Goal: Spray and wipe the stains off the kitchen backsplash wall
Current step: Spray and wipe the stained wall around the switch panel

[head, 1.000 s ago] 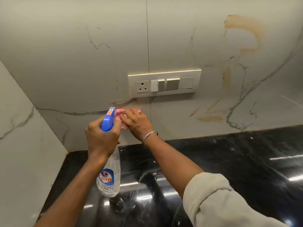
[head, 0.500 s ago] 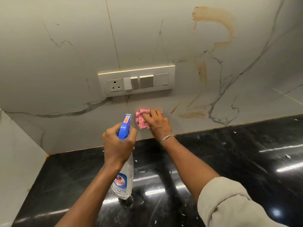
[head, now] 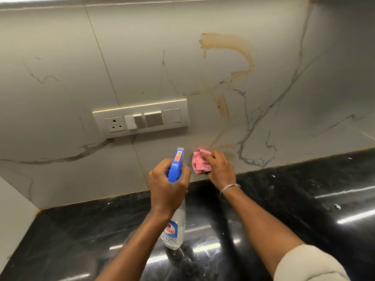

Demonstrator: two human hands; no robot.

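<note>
Spray bottle point(head: 174, 230) at centre frame, clenched in the left hand point(head: 167, 184) around the neck. Clear body, blue trigger head point(head: 176, 165) with a small red-orange sticker on top; writing on the sticker unreadable. Body label is blue/white with red letters, only "lin" visible, the rest is behind the wrist. Long axis runs roughly vertical in frame, slightly tilted: base toward the lower centre over the black countertop point(head: 304, 199), the head's front end up toward the backsplash wall point(head: 142, 57). Can't tell if the base touches the counter.

Right hand point(head: 220, 169) just right of the bottle head, palm pressing a crumpled pink cloth point(head: 199, 162) against the wall low down, just above the counter edge. Fingers spread over the cloth, holding it flat to the tile. Metal bangle point(head: 228, 189) on that wrist, pale rolled sleeve point(head: 308, 264) at lower right.

Stains: big brown arc stain point(head: 229, 47) in upper right centre, vertical streak point(head: 223, 106) below it, faint brown smears point(head: 227, 148) right beside the cloth.

White switch plate point(head: 140, 118) at centre left, above the bottle: one three-pin socket on its left, then switches. No legible marking on it.
</note>
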